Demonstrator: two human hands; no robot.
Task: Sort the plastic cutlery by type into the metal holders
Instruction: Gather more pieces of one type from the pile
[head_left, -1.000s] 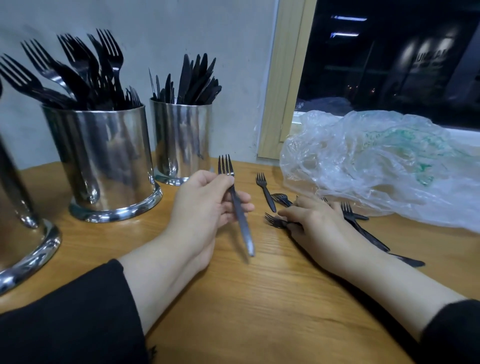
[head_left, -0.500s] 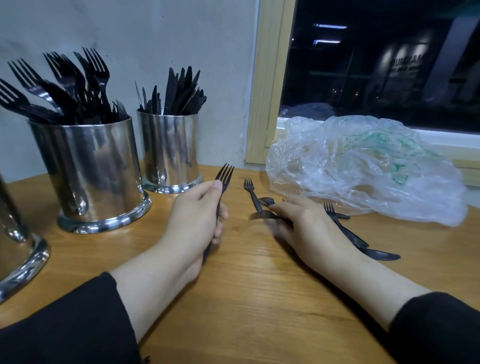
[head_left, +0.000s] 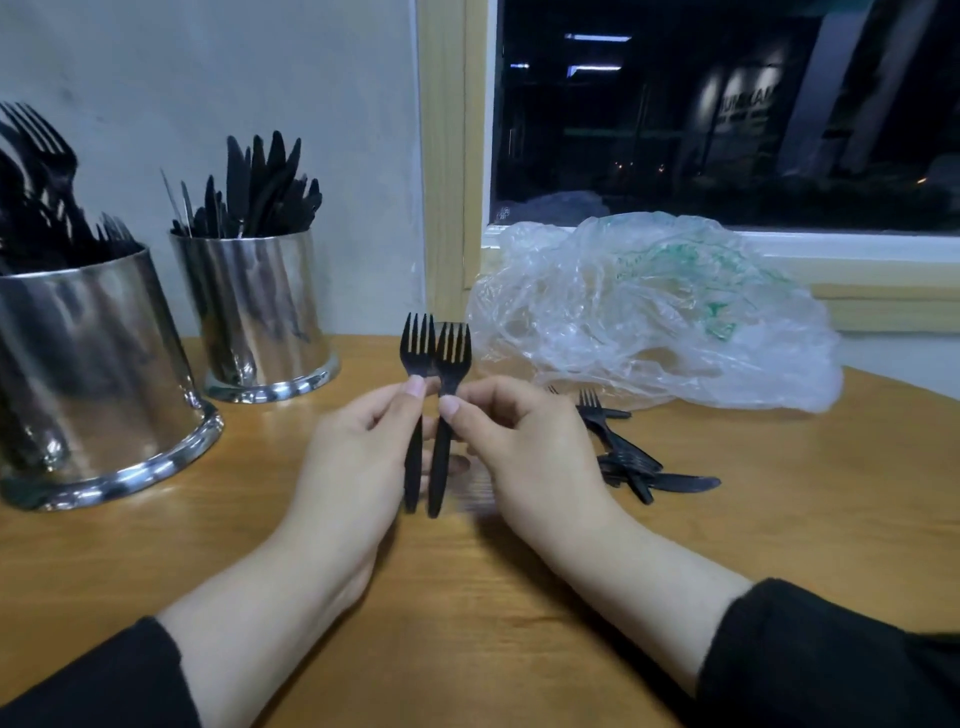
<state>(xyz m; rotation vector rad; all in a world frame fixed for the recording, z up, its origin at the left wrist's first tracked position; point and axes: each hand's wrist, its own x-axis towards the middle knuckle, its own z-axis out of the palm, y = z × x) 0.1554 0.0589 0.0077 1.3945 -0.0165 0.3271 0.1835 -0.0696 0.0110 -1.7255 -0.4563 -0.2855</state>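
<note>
Both hands have risen from the tabletop and met at centre since half a second ago. Left hand pinches a black plastic fork at its neck between thumb and fingers; right hand pinches a second black plastic fork, picked up from the pile, in the same way. Both forks stand upright, tines up, side by side with heads overlapping. Remaining loose black cutlery lies on the wooden table just beside the right hand, near a crumpled clear plastic bag. At left, a large polished metal cylinder holder contains forks; behind it, a smaller metal cylinder holder contains knives. Black sleeves cover both forearms.
</note>
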